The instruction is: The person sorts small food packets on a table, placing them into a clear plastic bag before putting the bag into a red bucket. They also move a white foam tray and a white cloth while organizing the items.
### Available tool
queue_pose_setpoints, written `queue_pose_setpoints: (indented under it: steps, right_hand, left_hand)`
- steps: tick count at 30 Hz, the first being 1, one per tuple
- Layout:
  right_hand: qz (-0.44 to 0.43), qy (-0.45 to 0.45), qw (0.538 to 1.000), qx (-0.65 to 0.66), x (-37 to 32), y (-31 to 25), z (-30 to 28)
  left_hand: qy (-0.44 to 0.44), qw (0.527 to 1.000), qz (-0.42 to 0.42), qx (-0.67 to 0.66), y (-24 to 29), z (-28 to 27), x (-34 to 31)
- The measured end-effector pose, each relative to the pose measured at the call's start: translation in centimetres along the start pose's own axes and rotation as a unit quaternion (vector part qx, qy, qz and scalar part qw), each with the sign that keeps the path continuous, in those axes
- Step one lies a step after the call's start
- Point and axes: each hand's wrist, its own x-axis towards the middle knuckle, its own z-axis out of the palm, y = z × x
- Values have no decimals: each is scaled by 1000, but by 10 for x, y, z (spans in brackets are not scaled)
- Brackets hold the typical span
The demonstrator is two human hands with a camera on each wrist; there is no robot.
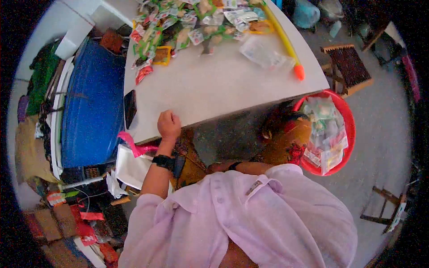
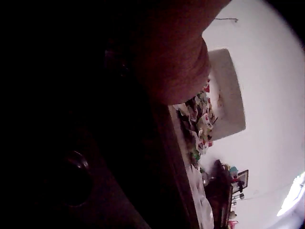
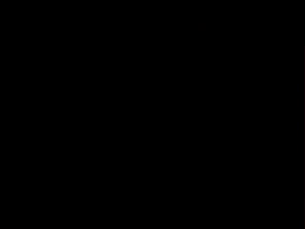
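Note:
My left hand (image 1: 169,125) rests on the near left edge of the white table (image 1: 214,89), its fingers curled in and nothing showing in them. A black watch (image 1: 164,162) is on that wrist. Beside it, a dark phone (image 1: 130,108) lies along the table's left edge. My right hand (image 1: 216,167) is low at my lap, below the table edge, dark and partly covered by my shirt; I cannot tell how its fingers lie. In the left wrist view my forearm (image 2: 176,71) fills the top, with the heaped packets (image 2: 202,117) beyond. Black fills the right wrist view.
Many small food packets (image 1: 178,33) are heaped at the table's far side. A clear plastic bag (image 1: 263,53) lies near a yellow stick (image 1: 281,33) with an orange tip. A red basin (image 1: 350,129) of packets stands right of my knee. A blue panel (image 1: 91,102) stands left.

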Motion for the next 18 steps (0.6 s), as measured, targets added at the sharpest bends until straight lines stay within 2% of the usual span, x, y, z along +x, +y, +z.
queue_pose_setpoints:
  steps: [3,7,13,18]
  right_hand:
    - [-1,-9,1000,-11,11,-5,-3]
    - [-4,-21,1000,-11,18,-4,-6]
    - [-21,-46,999,6,16,12,-15]
    - [-22,-65,997,22,-6,25,-24]
  left_hand:
    - [27,999,2,-23,-5,5,-3]
    - [14,1000,-11,-4,0,2,-3]
    - [-66,994,-81,43,-5,5,-5]
    - [-28,998,-48,7,5,0,1]
